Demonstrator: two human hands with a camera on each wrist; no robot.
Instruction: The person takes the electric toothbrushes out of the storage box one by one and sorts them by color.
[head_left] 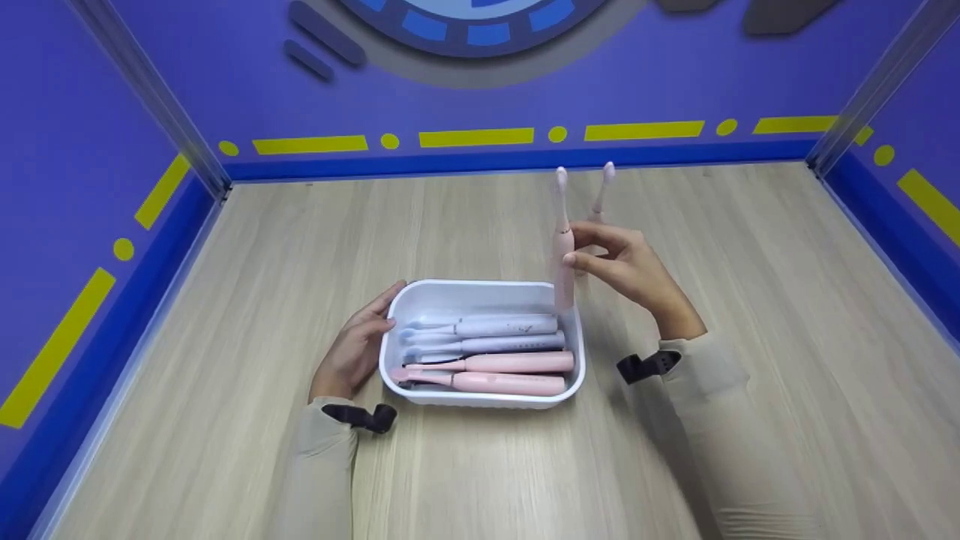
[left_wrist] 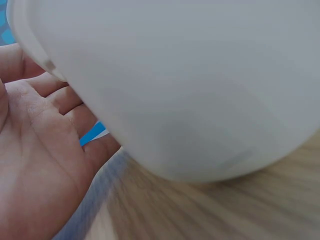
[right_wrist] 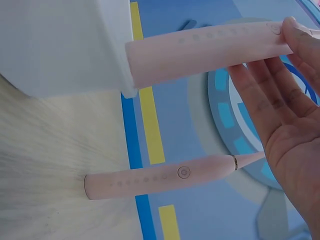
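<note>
My right hand (head_left: 626, 270) pinches a pink electric toothbrush (head_left: 563, 247) between thumb and fingers. It is held upright, brush head up, with its base over the right rim of a white plastic container (head_left: 480, 401). Another pink electric toothbrush (right_wrist: 155, 177) stands upright on the table just behind that hand, partly hidden by it in the head view. My left hand (head_left: 352, 349) holds the container's left end, thumb at the rim and fingers along the outer wall. Inside lie two pink toothbrushes (head_left: 517, 362) and two pale white-blue ones (head_left: 510, 325), side by side with heads to the left.
The wood-grain table (head_left: 480, 472) is closed in by blue-purple panels (head_left: 480, 105) with yellow dashes at the back and both sides. Black wrist cameras (head_left: 649, 366) sit on both beige sleeves (head_left: 720, 435).
</note>
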